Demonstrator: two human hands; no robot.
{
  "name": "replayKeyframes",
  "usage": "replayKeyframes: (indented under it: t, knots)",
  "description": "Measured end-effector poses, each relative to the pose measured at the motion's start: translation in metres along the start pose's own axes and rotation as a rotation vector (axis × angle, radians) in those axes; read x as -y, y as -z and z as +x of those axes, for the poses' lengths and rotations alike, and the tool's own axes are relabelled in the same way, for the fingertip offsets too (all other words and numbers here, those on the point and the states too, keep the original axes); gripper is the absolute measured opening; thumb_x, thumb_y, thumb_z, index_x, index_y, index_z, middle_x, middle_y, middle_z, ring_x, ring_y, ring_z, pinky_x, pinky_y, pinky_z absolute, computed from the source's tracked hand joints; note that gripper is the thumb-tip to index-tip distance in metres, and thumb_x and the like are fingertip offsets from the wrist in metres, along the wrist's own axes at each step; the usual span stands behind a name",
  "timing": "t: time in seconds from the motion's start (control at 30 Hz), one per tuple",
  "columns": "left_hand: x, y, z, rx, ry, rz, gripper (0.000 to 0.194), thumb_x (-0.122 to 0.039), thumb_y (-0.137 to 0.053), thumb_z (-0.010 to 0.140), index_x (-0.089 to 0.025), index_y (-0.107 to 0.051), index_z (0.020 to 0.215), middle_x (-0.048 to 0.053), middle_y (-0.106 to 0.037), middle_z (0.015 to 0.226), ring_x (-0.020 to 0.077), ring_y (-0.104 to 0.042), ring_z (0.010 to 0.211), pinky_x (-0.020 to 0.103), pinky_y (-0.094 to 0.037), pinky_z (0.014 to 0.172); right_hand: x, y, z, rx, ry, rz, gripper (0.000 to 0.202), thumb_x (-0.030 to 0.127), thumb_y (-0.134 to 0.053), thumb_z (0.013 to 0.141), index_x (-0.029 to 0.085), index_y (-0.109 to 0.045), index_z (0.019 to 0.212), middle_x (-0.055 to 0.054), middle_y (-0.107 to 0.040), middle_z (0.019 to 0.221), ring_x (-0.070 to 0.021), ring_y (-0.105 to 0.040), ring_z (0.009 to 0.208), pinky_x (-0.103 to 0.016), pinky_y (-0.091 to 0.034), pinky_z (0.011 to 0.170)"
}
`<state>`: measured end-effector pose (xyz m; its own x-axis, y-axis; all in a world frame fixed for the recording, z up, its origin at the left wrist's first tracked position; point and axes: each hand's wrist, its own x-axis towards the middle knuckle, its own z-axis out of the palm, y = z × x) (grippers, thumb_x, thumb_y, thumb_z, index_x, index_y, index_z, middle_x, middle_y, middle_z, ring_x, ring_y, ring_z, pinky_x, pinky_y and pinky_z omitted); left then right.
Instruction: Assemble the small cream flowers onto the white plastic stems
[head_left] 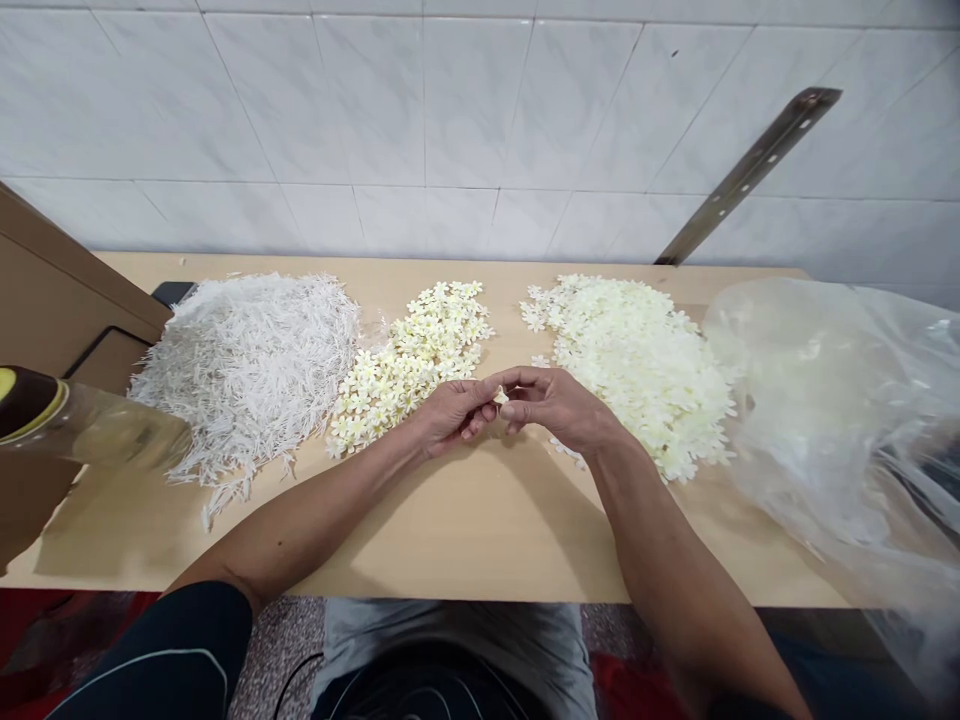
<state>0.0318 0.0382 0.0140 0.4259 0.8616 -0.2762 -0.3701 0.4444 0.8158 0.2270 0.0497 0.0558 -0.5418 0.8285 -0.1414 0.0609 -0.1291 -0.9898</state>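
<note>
A small cream artificial flower (501,397) is held between my two hands over the middle of the table. My left hand (454,412) is closed, its thumb and fingers pinching the flower from the left. From the other side, my right hand (561,408) grips it with bent thumb and forefinger. Just beyond my left hand lies a pile of cream flowers with yellow centres (420,355). Close to my right hand spreads a larger heap of pale flower heads (630,350). Farther left is a mound of thin white plastic pieces (255,350).
A clear plastic bottle (127,430) with a brown and yellow cap juts in at the left, near a brown cardboard box (67,270). On the right lies a translucent plastic bag (817,400). A slotted metal strip (750,175) leans on the tiled wall behind the wooden table (465,530).
</note>
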Motion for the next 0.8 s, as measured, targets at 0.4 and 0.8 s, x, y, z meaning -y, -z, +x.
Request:
replayKeyframes:
  t: [0.4, 0.8]
  knots:
    - [0.006, 0.003, 0.006, -0.050, -0.007, -0.080, 0.050, -0.054, -0.091, 0.067, -0.012, -0.065, 0.076, -0.001, -0.061, 0.063, 0.0023, -0.044, 0.043, 0.016, -0.030, 0.038, -0.005, -0.012, 0.004, -0.229, 0.130, -0.133, 0.038, 0.053, -0.089, 0.071, 0.018, -0.080, 0.082, -0.007, -0.076, 0.079, -0.0197, -0.069, 0.074, -0.036, -0.059, 0.070]
    - [0.001, 0.000, 0.004, -0.008, -0.109, -0.110, 0.044, -0.047, -0.089, 0.075, -0.010, -0.069, 0.086, 0.006, -0.069, 0.076, 0.0080, -0.060, 0.062, 0.018, -0.045, 0.056, -0.023, -0.025, 0.014, -0.547, 0.298, -0.379, 0.027, 0.045, -0.074, 0.087, 0.018, -0.076, 0.088, -0.006, -0.074, 0.078, -0.0181, -0.068, 0.066, -0.034, -0.060, 0.066]
